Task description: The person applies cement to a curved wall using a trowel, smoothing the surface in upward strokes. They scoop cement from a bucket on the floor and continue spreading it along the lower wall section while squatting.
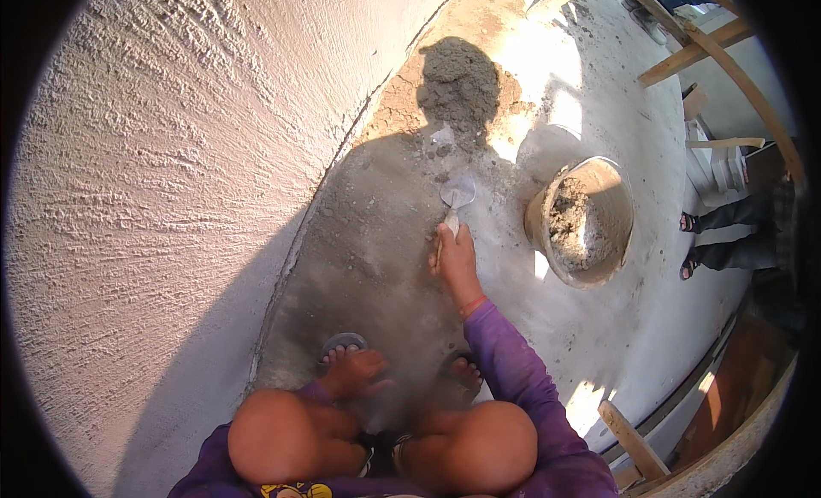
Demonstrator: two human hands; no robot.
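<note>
My right hand (455, 257) is closed around the handle of a small trowel (459, 192). Its pale metal blade points away from me, low over the damp grey floor. My left hand (352, 375) is empty, hanging between my knees beside my left sandal, with its fingers stretched out. Ahead of the trowel lies a heap of wet mortar (460, 80), partly covered by my shadow. Right of the trowel stands a bucket (537, 222) with mortar inside and caked along its wall.
A rough plastered wall (171, 156) runs along the left, meeting the floor (359, 216). At the right a person in dark trousers (735, 233) stands in sandals. Wooden beams (697, 51) cross at the upper right, and a wood offcut (633, 440) lies at the lower right.
</note>
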